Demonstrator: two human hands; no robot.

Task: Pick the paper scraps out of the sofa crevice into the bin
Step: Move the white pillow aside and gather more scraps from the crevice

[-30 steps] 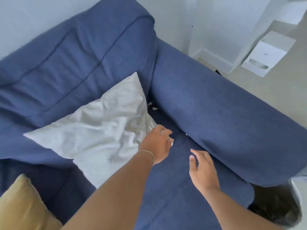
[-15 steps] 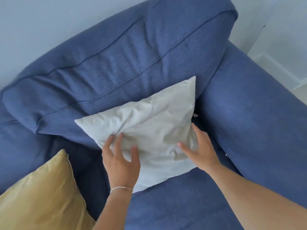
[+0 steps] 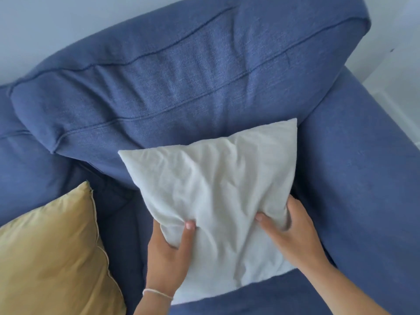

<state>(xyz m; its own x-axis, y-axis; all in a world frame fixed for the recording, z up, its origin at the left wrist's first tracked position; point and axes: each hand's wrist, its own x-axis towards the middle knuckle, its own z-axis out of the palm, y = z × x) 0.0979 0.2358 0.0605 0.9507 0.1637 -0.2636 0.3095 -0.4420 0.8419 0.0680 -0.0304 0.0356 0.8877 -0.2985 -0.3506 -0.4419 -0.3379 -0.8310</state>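
A white cushion (image 3: 218, 192) lies on the blue sofa seat, leaning against the back cushion (image 3: 181, 83). My left hand (image 3: 168, 258) grips its lower left edge, thumb on top and fingers underneath. My right hand (image 3: 291, 235) pinches its right edge next to the sofa arm (image 3: 363, 178). The cushion covers the crevice between seat and arm. No paper scraps and no bin are in view.
A yellow cushion (image 3: 50, 258) rests at the lower left on the seat. A pale wall stands behind the sofa, and white skirting shows at the far right.
Both hands went from apart over the seat onto the white cushion and now grip its edges. My view swung left, so the bin and the scraps near the arm dropped out of sight.
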